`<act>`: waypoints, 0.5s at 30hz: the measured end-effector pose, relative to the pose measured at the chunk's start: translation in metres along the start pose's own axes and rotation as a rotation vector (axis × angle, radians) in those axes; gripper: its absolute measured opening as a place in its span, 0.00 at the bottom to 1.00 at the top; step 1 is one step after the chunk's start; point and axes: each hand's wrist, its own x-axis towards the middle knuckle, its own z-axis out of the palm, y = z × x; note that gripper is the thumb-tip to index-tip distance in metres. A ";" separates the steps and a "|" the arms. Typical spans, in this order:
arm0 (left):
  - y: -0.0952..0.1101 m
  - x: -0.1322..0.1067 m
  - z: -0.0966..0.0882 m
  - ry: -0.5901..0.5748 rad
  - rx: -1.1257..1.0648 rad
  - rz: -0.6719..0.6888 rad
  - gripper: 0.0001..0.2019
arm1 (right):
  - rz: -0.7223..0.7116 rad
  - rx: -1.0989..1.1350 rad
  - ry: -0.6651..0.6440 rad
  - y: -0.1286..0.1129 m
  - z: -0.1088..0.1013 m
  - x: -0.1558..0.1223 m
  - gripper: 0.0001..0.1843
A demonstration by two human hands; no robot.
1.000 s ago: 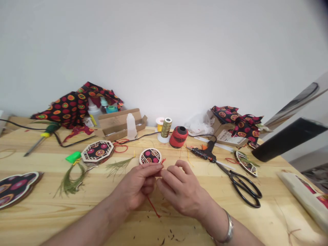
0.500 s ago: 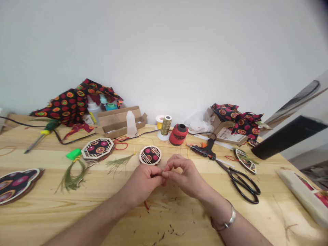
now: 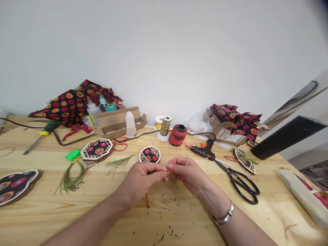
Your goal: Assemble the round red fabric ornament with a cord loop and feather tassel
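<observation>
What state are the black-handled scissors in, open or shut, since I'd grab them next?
The scissors look shut: their blades lie together as one narrow line, pointing toward the glue gun.

the right hand (image 3: pixel 188 174) has moved off, seemingly holding red thread (image 3: pixel 169 170).

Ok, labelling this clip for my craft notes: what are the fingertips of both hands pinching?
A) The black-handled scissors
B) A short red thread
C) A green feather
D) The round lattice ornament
B: the left hand and right hand meet at a short red thread, while the round lattice ornament lies apart from them.
</observation>
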 end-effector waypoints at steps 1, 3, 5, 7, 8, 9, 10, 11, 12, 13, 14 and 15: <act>-0.001 0.001 0.000 0.013 -0.039 -0.024 0.07 | -0.011 0.018 0.010 0.001 0.002 0.000 0.14; -0.005 0.002 -0.001 0.034 -0.134 -0.090 0.08 | -0.026 0.040 0.034 0.003 0.005 0.000 0.13; -0.007 0.003 -0.001 0.049 -0.229 -0.134 0.09 | -0.031 0.043 0.063 0.004 0.008 -0.001 0.13; -0.008 0.003 -0.001 0.059 -0.305 -0.144 0.09 | -0.054 0.021 0.098 0.006 0.010 -0.001 0.13; -0.008 0.004 -0.001 0.064 -0.330 -0.144 0.08 | -0.077 -0.002 0.114 0.007 0.011 -0.001 0.13; -0.009 0.004 -0.001 0.069 -0.345 -0.142 0.09 | -0.107 -0.037 0.132 0.007 0.012 -0.001 0.12; -0.009 0.004 -0.002 0.079 -0.350 -0.142 0.09 | -0.144 -0.084 0.153 0.008 0.013 -0.001 0.12; -0.010 0.004 -0.002 0.094 -0.347 -0.141 0.09 | -0.188 -0.141 0.178 0.008 0.013 -0.002 0.10; -0.010 0.004 -0.002 0.108 -0.336 -0.138 0.10 | -0.240 -0.204 0.208 0.009 0.014 -0.002 0.09; -0.011 0.004 -0.002 0.122 -0.320 -0.135 0.10 | -0.300 -0.272 0.240 0.009 0.014 -0.002 0.08; -0.011 0.005 -0.002 0.135 -0.300 -0.131 0.11 | -0.369 -0.345 0.271 0.009 0.015 -0.003 0.06; -0.011 0.005 -0.002 0.146 -0.277 -0.125 0.11 | -0.441 -0.421 0.294 0.010 0.015 -0.003 0.05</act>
